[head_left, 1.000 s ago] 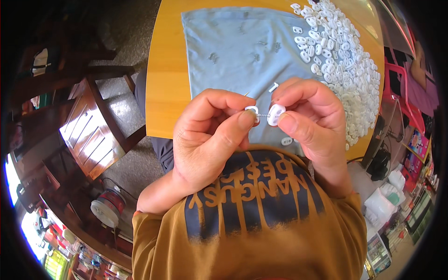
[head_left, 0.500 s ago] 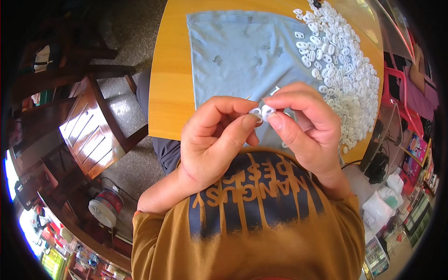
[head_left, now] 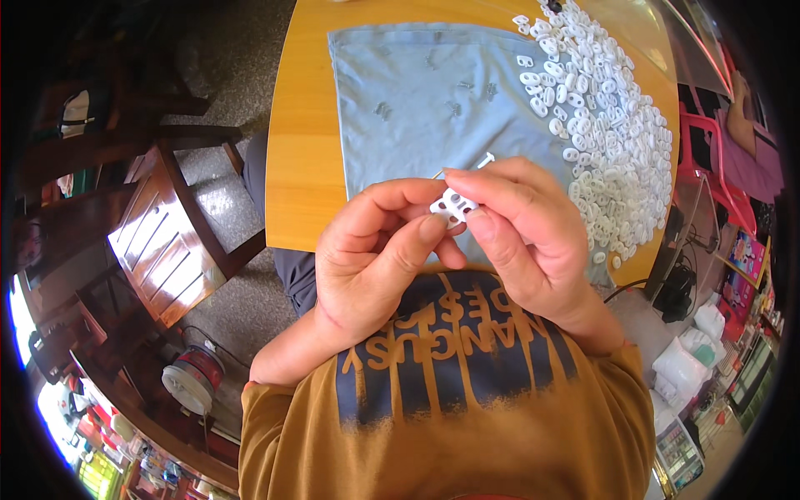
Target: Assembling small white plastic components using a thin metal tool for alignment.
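Note:
Between my two hands, just above the near edge of a light blue cloth (head_left: 408, 108), is a small white plastic piece with dark holes (head_left: 454, 206). It may be two pieces against each other; I cannot tell. My left hand (head_left: 371, 242) pinches its left side between thumb and fingers. My right hand (head_left: 533, 233) grips the other side in the same way. A small white T-shaped piece (head_left: 487, 159) shows just beyond my right fingers, and a thin pointed tip (head_left: 439, 174) shows above my left ones; what holds them is hidden.
A large heap of small white oval pieces with holes (head_left: 617, 125) covers the right side of the yellow wooden table (head_left: 302, 125), partly over the cloth. Left of the table stands a dark wooden chair (head_left: 162, 233). Beyond the right edge are a red plastic chair (head_left: 708, 158) and another person's arm (head_left: 739, 117).
Two small white pieces, one in each hand with a slight gap, have come together and turned, so several holes now show. Both hands have shifted slightly left.

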Action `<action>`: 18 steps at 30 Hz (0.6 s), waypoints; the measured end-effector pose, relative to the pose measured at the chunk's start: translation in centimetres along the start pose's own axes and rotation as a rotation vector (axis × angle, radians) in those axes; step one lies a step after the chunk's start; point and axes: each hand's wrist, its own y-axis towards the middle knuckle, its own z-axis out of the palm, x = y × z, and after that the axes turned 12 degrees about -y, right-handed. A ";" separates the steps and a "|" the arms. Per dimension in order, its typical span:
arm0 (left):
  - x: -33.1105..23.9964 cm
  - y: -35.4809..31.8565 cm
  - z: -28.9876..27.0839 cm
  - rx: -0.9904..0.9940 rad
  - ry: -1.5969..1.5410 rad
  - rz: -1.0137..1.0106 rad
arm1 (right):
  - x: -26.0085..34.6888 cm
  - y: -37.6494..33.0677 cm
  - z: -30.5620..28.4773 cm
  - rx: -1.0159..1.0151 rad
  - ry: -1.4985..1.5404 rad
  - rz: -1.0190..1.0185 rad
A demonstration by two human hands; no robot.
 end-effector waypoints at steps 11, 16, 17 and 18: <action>0.1 0.1 -0.1 0.044 -0.067 -0.003 | -0.5 0.3 0.1 0.015 -0.029 -0.119; 0.3 0.2 -0.5 0.083 -0.095 -0.010 | -0.5 0.2 0.3 0.046 -0.015 -0.083; 0.2 0.2 -0.4 0.063 -0.101 -0.029 | -0.5 0.2 0.3 0.058 -0.013 -0.091; 0.2 0.3 -0.4 0.043 -0.107 -0.047 | -0.6 0.2 0.4 0.045 -0.043 -0.115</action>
